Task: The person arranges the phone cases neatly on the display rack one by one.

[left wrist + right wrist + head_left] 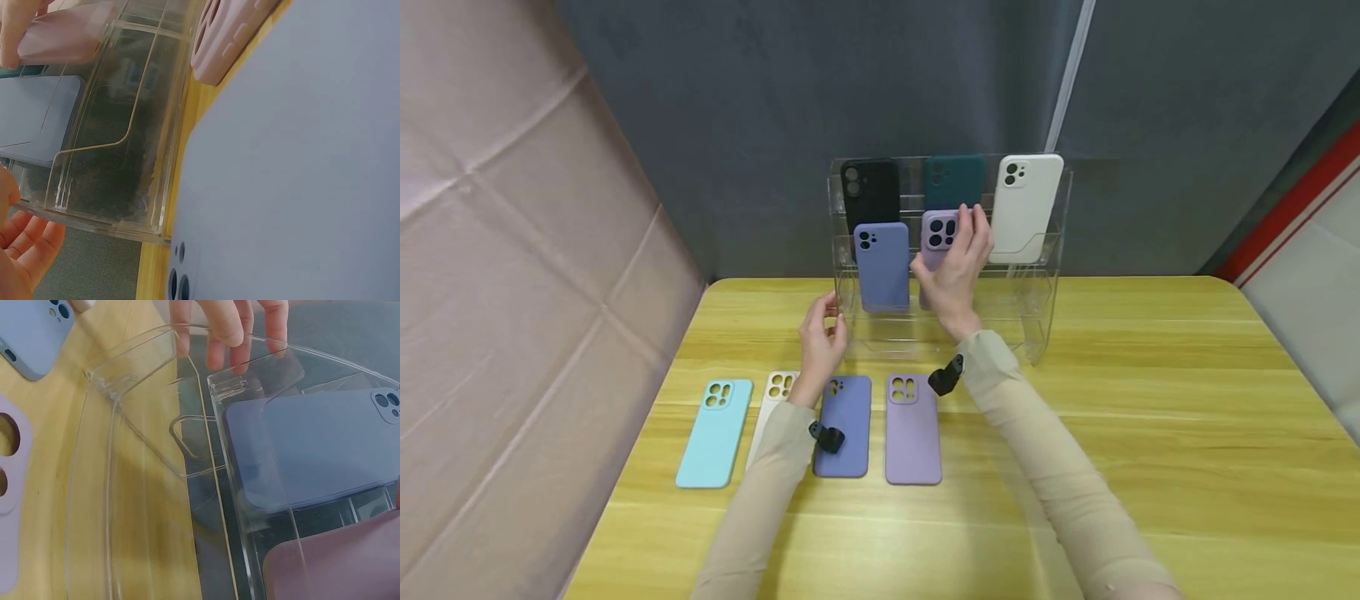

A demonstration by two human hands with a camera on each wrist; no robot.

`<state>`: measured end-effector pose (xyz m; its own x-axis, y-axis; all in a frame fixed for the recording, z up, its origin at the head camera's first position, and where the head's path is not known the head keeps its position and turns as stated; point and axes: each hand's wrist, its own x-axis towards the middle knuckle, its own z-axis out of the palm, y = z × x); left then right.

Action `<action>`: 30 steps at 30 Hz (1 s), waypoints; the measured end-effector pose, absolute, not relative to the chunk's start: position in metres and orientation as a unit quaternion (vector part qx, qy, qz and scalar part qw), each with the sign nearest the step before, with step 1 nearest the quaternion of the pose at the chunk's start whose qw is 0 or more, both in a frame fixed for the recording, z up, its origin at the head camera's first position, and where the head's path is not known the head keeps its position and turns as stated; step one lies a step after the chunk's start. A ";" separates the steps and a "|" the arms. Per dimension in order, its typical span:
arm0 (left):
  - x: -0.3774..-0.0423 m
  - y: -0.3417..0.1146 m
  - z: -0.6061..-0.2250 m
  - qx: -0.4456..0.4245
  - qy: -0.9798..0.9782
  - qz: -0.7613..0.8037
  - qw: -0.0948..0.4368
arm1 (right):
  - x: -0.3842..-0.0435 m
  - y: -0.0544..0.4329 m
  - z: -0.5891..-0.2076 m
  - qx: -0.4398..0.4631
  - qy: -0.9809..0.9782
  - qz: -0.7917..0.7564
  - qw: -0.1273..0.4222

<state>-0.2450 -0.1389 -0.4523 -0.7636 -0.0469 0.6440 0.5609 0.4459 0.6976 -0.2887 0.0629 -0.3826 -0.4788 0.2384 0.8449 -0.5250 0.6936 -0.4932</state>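
My right hand (957,271) holds a lilac phone case (930,256) by its sides, upright in the lower front tier of a clear display stand (1052,287). In the right wrist view the lower end of that case (344,562) shows behind the clear front lip. At the stand's left side, my left hand (822,337) grips the side panel's edge, thumb and fingers on either face of it in the left wrist view. Just right of this hand, a periwinkle phone case (883,271) stands in the same tier, next to the lilac one.
Black (880,196), dark teal (966,179) and white (1028,200) cases stand in the upper tier. On the wooden table (1157,400) lie a turquoise case (715,446), a cream case (765,421) partly under my left forearm, a periwinkle case (853,425) and a lilac case (913,446).
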 end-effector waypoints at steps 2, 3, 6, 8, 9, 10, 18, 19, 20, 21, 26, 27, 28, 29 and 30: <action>-0.245 -0.139 -0.452 -0.161 -0.795 -0.500 0.303 | -0.288 0.063 -0.384 0.092 -0.774 0.375 0.501; -0.245 -0.139 -0.452 -0.160 -0.796 -0.500 0.302 | -0.288 0.063 -0.384 0.091 -0.776 0.374 0.500; -0.244 -0.139 -0.451 -0.159 -0.798 -0.498 0.300 | -0.287 0.063 -0.385 0.087 -0.780 0.368 0.498; -0.244 -0.139 -0.451 -0.158 -0.800 -0.497 0.297 | -0.287 0.063 -0.385 0.086 -0.783 0.364 0.497; -0.244 -0.138 -0.451 -0.157 -0.800 -0.497 0.296 | -0.286 0.063 -0.385 0.086 -0.784 0.362 0.497; -0.244 -0.138 -0.451 -0.156 -0.800 -0.497 0.296 | -0.286 0.062 -0.385 0.086 -0.785 0.361 0.496; -0.245 -0.139 -0.452 -0.159 -0.797 -0.499 0.300 | -0.286 0.061 -0.388 0.084 -0.784 0.361 0.498; -0.245 -0.139 -0.452 -0.159 -0.797 -0.499 0.300 | -0.286 0.061 -0.388 0.084 -0.783 0.363 0.498; -0.244 -0.139 -0.452 -0.159 -0.796 -0.501 0.300 | -0.285 0.061 -0.388 0.085 -0.782 0.365 0.498; -0.244 -0.139 -0.452 -0.159 -0.796 -0.501 0.299 | -0.285 0.061 -0.388 0.085 -0.782 0.367 0.496; -0.245 -0.139 -0.454 -0.159 -0.797 -0.498 0.302 | -0.276 0.064 -0.389 0.090 -0.774 0.394 0.487; -0.245 -0.139 -0.454 -0.159 -0.798 -0.497 0.302 | -0.274 0.065 -0.388 0.091 -0.771 0.402 0.486; -0.246 -0.139 -0.454 -0.159 -0.798 -0.496 0.303 | -0.271 0.066 -0.388 0.094 -0.767 0.410 0.484; -0.245 -0.139 -0.454 -0.159 -0.798 -0.495 0.304 | -0.268 0.068 -0.388 0.096 -0.765 0.415 0.484; -0.245 -0.139 -0.455 -0.158 -0.798 -0.496 0.304 | -0.265 0.069 -0.387 0.099 -0.763 0.420 0.481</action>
<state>-0.2454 -0.1392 -0.4546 -0.7646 -0.0491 0.6426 0.5545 0.4581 0.6948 -0.2655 0.0693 -0.3873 -0.5173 0.2526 0.8177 -0.5560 0.6271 -0.5455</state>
